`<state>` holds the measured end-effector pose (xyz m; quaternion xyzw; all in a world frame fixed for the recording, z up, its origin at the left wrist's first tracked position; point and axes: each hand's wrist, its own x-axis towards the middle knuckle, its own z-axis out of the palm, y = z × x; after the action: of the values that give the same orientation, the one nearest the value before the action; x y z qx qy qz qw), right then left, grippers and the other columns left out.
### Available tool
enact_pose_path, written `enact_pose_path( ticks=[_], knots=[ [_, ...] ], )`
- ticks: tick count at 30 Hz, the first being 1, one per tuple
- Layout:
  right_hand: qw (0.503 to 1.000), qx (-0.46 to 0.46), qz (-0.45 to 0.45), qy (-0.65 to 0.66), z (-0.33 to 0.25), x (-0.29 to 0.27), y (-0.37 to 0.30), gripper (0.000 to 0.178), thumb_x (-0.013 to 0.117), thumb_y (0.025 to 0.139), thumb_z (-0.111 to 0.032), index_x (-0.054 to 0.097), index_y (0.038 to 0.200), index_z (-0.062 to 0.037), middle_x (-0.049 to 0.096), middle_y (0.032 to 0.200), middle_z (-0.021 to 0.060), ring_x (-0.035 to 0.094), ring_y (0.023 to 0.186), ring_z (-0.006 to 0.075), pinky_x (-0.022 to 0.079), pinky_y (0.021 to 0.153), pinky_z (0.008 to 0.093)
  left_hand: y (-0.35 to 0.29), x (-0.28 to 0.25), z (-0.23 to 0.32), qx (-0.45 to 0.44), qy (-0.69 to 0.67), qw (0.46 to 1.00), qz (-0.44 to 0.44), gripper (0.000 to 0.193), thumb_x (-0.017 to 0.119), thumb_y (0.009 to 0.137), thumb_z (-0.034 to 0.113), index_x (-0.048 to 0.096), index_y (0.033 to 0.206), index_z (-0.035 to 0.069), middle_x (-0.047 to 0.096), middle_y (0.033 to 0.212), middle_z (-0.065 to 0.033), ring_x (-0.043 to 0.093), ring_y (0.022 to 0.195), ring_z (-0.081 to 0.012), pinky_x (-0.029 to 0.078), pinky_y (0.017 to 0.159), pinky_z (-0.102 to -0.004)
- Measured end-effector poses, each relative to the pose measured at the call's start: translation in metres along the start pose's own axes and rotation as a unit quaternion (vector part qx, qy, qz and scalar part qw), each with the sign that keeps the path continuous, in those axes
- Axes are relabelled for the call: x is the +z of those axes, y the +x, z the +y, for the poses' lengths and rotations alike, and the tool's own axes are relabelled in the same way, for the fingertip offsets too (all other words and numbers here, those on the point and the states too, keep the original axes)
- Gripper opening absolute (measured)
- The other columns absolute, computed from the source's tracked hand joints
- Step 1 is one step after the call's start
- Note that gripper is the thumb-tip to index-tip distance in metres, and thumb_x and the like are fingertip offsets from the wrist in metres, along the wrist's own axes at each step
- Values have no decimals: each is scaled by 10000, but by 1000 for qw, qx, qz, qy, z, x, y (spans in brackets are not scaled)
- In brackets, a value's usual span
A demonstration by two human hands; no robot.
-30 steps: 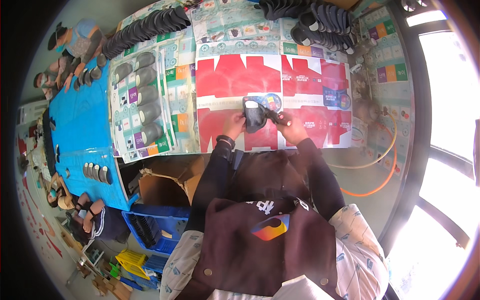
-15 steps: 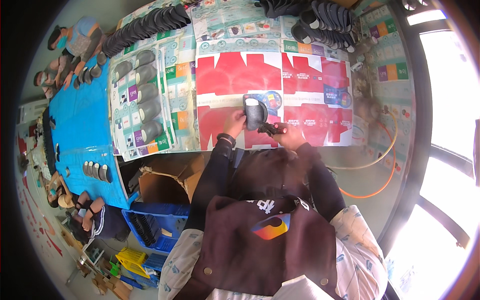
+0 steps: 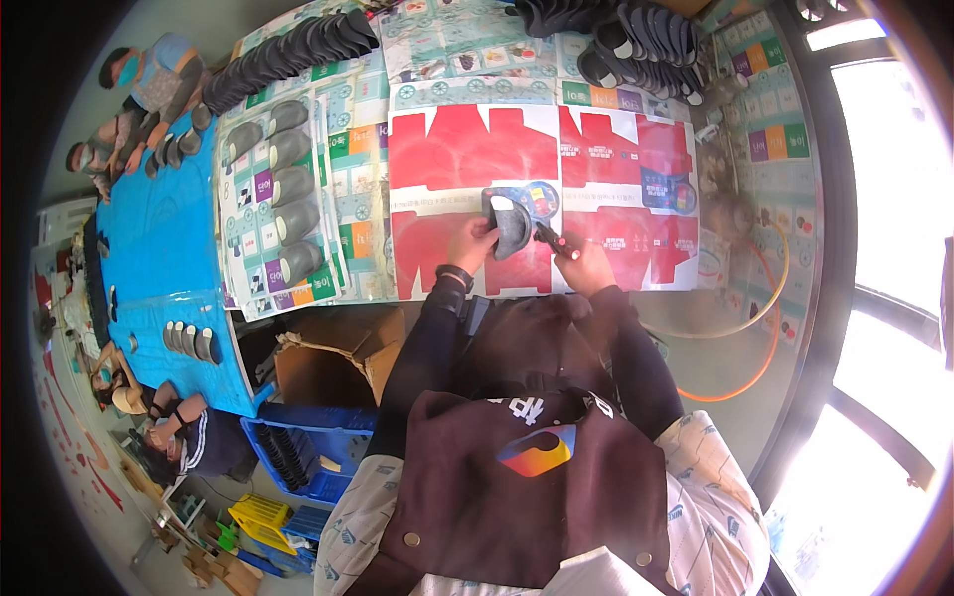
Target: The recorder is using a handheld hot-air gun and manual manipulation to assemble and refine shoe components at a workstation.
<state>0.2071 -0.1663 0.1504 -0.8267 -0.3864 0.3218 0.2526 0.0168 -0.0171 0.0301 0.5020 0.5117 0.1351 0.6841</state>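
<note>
My left hand [image 3: 471,244] grips the edge of a dark grey curved shoe piece [image 3: 513,230] with a whitish patch at its top, held above a red and white printed sheet [image 3: 472,149]. In my right hand [image 3: 588,266] is a small black hand tool [image 3: 550,237] with a red end. Its tip points at the shoe piece, with a small gap between them. What kind of tool it is I cannot make out. Several similar grey pieces [image 3: 296,221] lie on a stack of printed sheets to the left.
Rows of dark shoe pieces [image 3: 298,55] line the back left, with more [image 3: 651,45] at the back right. People sit by the blue table [image 3: 154,253] on the left. Below it are a cardboard box [image 3: 338,358] and a blue crate [image 3: 348,437]. An orange hose [image 3: 730,393] loops at right.
My right hand has drawn the tool slightly right, away from the shoe piece, and turned it. The shoe piece has tilted in my left hand, showing more of its curved side.
</note>
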Motion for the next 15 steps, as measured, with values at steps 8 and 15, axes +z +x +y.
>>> enact_pose_path(
  ticks=[8,15],
  knots=[
    [976,103,-142,129,-28,-7,0,319,657,822,-192,701,1089,-23,718,894,242,720,910,389,542,771,453,25,-11,-37,44,79,992,84,358,790,891,197,671,1156,-11,757,1012,-142,744,866,-237,597,736,-361],
    [976,111,-62,175,-19,22,41,348,635,806,-184,699,1077,26,709,758,232,743,727,315,568,703,411,31,-21,-37,36,114,992,44,377,763,913,231,675,1207,13,757,1045,-142,737,938,-241,584,749,-371]
  ],
)
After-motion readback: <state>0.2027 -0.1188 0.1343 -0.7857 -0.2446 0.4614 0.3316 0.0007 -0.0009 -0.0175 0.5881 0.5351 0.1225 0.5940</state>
